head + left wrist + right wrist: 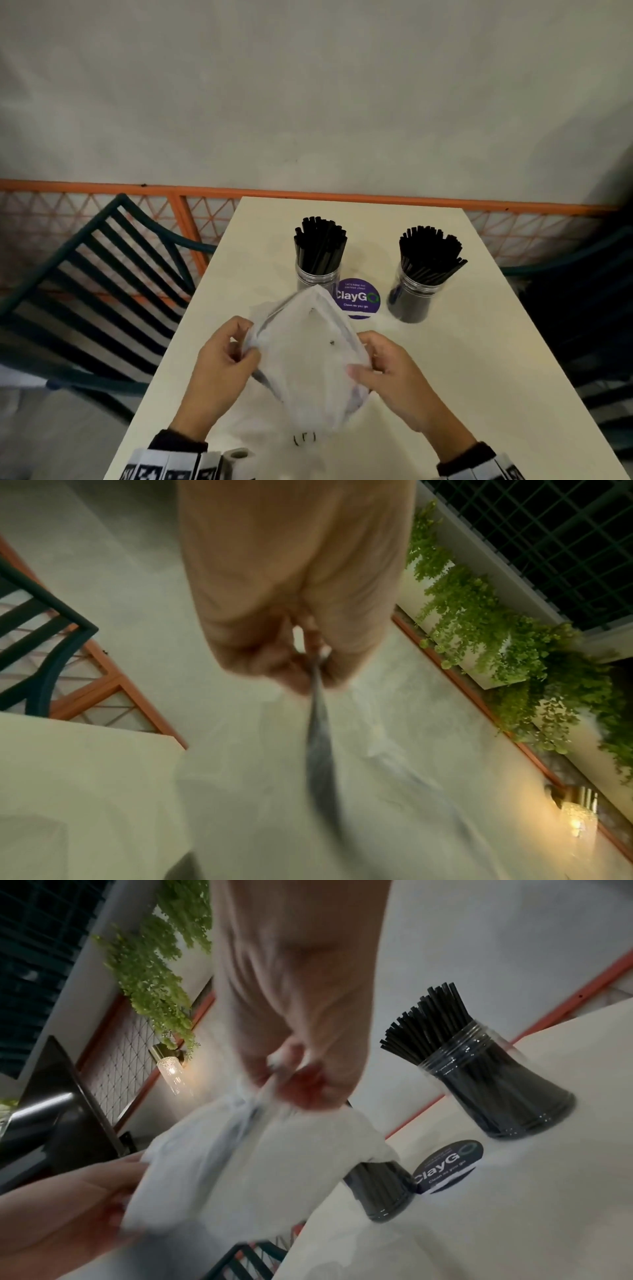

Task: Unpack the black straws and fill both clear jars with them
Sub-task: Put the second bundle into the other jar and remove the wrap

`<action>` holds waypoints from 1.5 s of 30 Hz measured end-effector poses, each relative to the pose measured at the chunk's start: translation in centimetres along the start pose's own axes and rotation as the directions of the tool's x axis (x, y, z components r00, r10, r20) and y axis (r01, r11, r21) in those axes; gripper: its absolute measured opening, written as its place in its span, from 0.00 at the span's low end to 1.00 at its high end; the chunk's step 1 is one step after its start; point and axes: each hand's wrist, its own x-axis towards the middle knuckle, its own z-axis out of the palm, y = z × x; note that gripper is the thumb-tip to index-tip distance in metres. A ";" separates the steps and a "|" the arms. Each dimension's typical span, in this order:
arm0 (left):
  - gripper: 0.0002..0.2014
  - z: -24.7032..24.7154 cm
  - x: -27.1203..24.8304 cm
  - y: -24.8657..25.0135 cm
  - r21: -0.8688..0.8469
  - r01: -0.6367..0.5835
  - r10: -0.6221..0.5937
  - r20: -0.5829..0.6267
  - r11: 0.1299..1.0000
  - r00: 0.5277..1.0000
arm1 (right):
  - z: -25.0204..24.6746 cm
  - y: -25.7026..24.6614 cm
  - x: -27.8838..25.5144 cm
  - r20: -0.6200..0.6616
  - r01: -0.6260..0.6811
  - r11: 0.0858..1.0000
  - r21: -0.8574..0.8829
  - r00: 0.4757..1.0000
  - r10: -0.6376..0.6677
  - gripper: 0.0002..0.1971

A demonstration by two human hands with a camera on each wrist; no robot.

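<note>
Two clear jars stand upright at the far half of the cream table (479, 359), both packed with black straws: the left jar (318, 260) and the right jar (419, 281). In the right wrist view the right jar (493, 1085) is in full sight and the left jar (383, 1191) is half hidden by the bag. A thin white plastic bag (308, 359) hangs just above the near table, held between both hands. My left hand (222, 363) pinches its left edge, and my right hand (383, 366) pinches its right edge. The bag (318, 750) (240, 1150) looks flat and empty.
A round purple ClayGo sticker (358, 297) lies on the table between the jars. A dark slatted chair (96, 291) stands at the left and another chair (582, 308) at the right. An orange-framed lattice rail (171, 219) runs behind the table under a grey wall.
</note>
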 end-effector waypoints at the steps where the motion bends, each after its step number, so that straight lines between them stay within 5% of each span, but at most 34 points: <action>1: 0.18 -0.5 0.3 -0.3 0.064 -0.024 0.031 -0.109 0.998 0.994 | 0.0 0.4 0.2 -0.198 0.024 0.998 -0.061 0.979 -0.036 0.11; 3: 0.20 -1.3 0.7 -0.5 0.207 -0.070 0.117 -0.224 0.976 0.968 | 0.1 0.8 0.2 -0.472 0.044 0.981 -0.188 0.872 -0.130 0.13; 5: 0.23 -1.5 0.6 -1.0 0.312 -0.115 0.190 -0.225 0.943 0.956 | 1.1 0.3 0.0 -0.513 0.090 0.953 -0.290 0.826 -0.234 0.11; 7: 0.26 -1.9 0.5 -2.2 0.345 -0.129 0.211 -0.211 0.930 0.954 | 2.2 0.5 0.0 -0.461 0.112 0.913 -0.392 0.835 -0.300 0.15; 9: 0.25 -2.7 0.4 -3.6 0.356 -0.105 0.168 -0.151 0.929 0.974 | 2.7 1.1 -0.1 -0.309 0.140 0.874 -0.465 0.900 -0.309 0.18; 13: 0.09 -3.7 -0.7 -4.2 0.293 -0.106 0.042 0.217 0.950 0.975 | 3.4 2.0 -1.0 0.036 0.205 0.912 -0.355 0.978 -0.206 0.15; 15: 0.06 -3.7 -1.1 -4.0 0.274 -0.114 0.029 0.296 0.955 0.955 | 3.8 2.3 -1.0 0.003 0.183 0.933 -0.310 0.982 -0.191 0.14; 19: 0.12 -5.1 -0.3 -4.7 0.467 -0.246 0.257 0.042 0.849 0.966 | 3.4 3.1 -0.6 -0.322 0.143 0.865 -0.480 0.889 -0.326 0.23; 22: 0.07 -5.3 -0.4 -5.7 0.569 -0.318 0.351 0.055 0.758 0.935 | 3.4 3.8 -0.8 -0.216 0.116 0.665 -0.738 0.892 -0.396 0.15; 23: 0.06 -5.3 -0.7 -6.4 0.572 -0.316 0.343 0.063 0.757 0.937 | 3.5 4.4 -0.8 -0.165 0.110 0.599 -0.793 0.908 -0.385 0.12; 25: 0.08 -5.3 -1.3 -8.6 0.547 -0.263 0.265 0.076 0.795 0.961 | 3.8 4.9 -1.0 -0.016 0.143 0.611 -0.778 0.969 -0.247 0.11; 28: 0.08 -5.9 -2.0 -11.8 0.550 -0.305 0.222 0.214 0.778 0.951 | 4.2 4.7 -1.9 0.164 0.144 0.679 -0.719 0.986 -0.036 0.30; 32: 0.09 -6.5 -2.6 -13.6 0.536 -0.311 0.154 0.317 0.785 0.936 | 7.0 4.3 -0.6 0.073 0.158 0.647 -0.746 0.985 -0.157 0.36; 36: 0.17 -6.9 -2.9 -13.1 0.523 -0.246 0.083 0.314 0.816 0.946 | 10.0 7.5 1.9 0.161 0.123 0.446 -0.887 0.986 0.048 0.34; 38: 0.24 -6.0 -2.8 -11.2 0.560 -0.265 0.156 0.235 0.785 0.959 | 11.2 9.8 2.4 0.171 0.122 0.367 -0.922 0.980 0.104 0.35; 41: 0.27 -2.6 -2.6 -9.6 0.610 -0.335 0.229 0.247 0.718 0.942 | 12.2 11.4 2.5 0.172 0.099 0.395 -0.913 0.973 0.153 0.35; 45: 0.32 1.0 -2.0 -13.1 0.751 -0.365 -0.022 0.450 0.551 0.893 | 12.6 12.5 2.6 0.153 0.073 0.338 -0.938 0.964 0.217 0.34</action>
